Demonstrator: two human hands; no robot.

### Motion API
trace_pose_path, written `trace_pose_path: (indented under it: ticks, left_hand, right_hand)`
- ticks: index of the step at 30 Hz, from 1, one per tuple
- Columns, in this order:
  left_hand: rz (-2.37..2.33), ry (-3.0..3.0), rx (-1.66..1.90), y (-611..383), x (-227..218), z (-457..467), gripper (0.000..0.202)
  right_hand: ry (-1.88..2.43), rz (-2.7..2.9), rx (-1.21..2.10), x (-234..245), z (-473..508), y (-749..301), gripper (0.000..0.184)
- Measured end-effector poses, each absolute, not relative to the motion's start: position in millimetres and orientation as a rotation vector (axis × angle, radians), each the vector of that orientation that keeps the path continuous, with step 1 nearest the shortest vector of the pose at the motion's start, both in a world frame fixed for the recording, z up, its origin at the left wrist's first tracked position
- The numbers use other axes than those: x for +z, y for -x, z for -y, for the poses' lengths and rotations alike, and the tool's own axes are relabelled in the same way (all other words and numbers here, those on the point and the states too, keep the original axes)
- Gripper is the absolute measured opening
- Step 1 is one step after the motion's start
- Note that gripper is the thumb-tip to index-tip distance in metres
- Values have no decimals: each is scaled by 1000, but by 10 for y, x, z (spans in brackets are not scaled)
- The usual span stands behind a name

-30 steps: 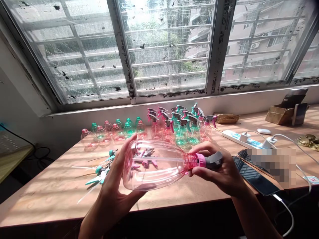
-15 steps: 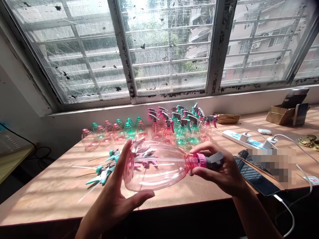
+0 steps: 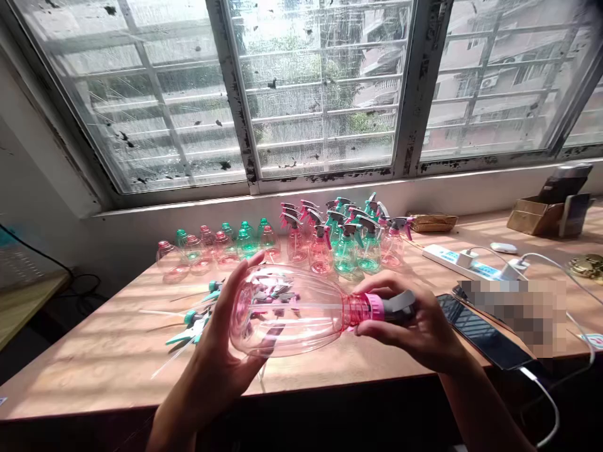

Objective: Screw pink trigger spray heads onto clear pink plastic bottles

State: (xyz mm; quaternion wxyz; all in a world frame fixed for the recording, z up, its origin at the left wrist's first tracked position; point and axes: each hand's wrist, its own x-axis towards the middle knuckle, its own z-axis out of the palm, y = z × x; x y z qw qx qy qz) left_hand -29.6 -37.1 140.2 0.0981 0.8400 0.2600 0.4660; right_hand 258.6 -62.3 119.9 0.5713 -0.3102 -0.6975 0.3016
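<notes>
A clear pink spray bottle (image 3: 301,314) lies sideways in the air between my hands, its base to the left. My left hand (image 3: 221,339) cups the base, thumb below and fingers along the far side. At the neck, my right hand (image 3: 414,326) grips the pink collar (image 3: 374,306) and the grey spray head (image 3: 399,306) between thumb and fingers. Loose teal spray heads (image 3: 195,323) with thin tubes lie on the table to the left. Pink and grey spray heads show through the bottle's clear wall.
Open-necked pink and green bottles (image 3: 226,248) stand at the back left. Several bottles with spray heads (image 3: 346,251) stand beside them. A white power strip (image 3: 464,263), a phone (image 3: 485,333) and cables lie at right, with a cardboard box (image 3: 532,215) behind.
The bottle has shifted slightly left in my hands. My left thumb has moved in beneath the base and now shows through it. My right hand stays at the collar.
</notes>
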Motion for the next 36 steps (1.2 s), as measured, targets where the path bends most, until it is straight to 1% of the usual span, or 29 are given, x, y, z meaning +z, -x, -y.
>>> trace_pose_path:
  ticks: [5, 11, 18, 23, 25, 28, 29, 33, 36]
  left_hand:
    - [-741, -2483, 1427, 309, 1376, 337, 90]
    - [-719, -2461, 1425, 307, 1367, 341, 91]
    - [-719, -2443, 1439, 284, 1362, 311, 91]
    - [-768, -2439, 1389, 316, 1341, 334, 92]
    - [-795, -2437, 1338, 328, 1336, 349, 97]
    - [-820, -2468, 1269, 329, 1345, 370, 112]
    - [-829, -2490, 1258, 326, 1354, 376, 114]
    - [-886, -2537, 1232, 305, 1391, 398, 98]
    - [-905, -2503, 1244, 304, 1371, 403, 97]
  right_hand:
    - [722, 1630, 661, 1196, 626, -2572, 30]
    - [735, 1561, 686, 1196, 651, -2553, 27]
    - [726, 1603, 677, 1195, 641, -2581, 27]
    - [715, 1557, 704, 1206, 649, -2565, 32]
    - [714, 1551, 725, 1210, 651, -2559, 32]
    - [715, 1546, 736, 1216, 647, -2557, 33]
    - [716, 1547, 729, 1218, 645, -2557, 33]
    - [728, 1528, 716, 1223, 633, -2551, 32]
    - [716, 1496, 813, 1225, 632, -2534, 30]
